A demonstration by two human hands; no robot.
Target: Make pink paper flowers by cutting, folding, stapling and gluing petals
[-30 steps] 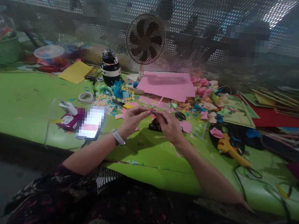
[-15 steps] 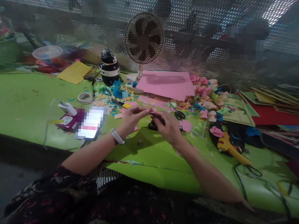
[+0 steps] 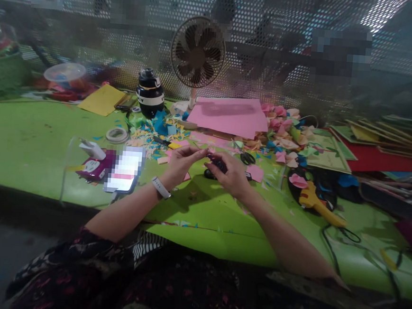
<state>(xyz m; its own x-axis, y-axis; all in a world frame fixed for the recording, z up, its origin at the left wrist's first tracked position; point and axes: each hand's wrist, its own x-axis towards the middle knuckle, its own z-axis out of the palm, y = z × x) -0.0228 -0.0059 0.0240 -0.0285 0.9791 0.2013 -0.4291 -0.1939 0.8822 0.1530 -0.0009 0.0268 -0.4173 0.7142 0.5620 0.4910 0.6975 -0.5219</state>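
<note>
My left hand [image 3: 182, 164], with a pale band on its wrist, has thumb and fingers pinched at a small piece of pink paper [image 3: 210, 151]. Fingertip to fingertip with it, my right hand [image 3: 230, 174] is closed round a small dark object [image 3: 218, 162], mostly hidden by the fingers. Both hands are held over the green table [image 3: 201, 211]. Beneath the right hand lies a black item [image 3: 209, 174], its kind unclear. Just beyond that hand are black-handled scissors [image 3: 247, 158] and a pink paper piece [image 3: 255, 173].
On the left are a lit phone [image 3: 124, 169], a purple box [image 3: 98, 165] and a tape roll [image 3: 117, 135]. Behind stand a black bottle [image 3: 150, 95], a fan [image 3: 198, 54] and pink sheets [image 3: 230, 116]. Paper petals [image 3: 283, 127] and a yellow glue gun [image 3: 318, 206] lie right.
The fingers of my right hand have shifted slightly round the dark object. Both arms stay almost in the same place, and the table things have not moved.
</note>
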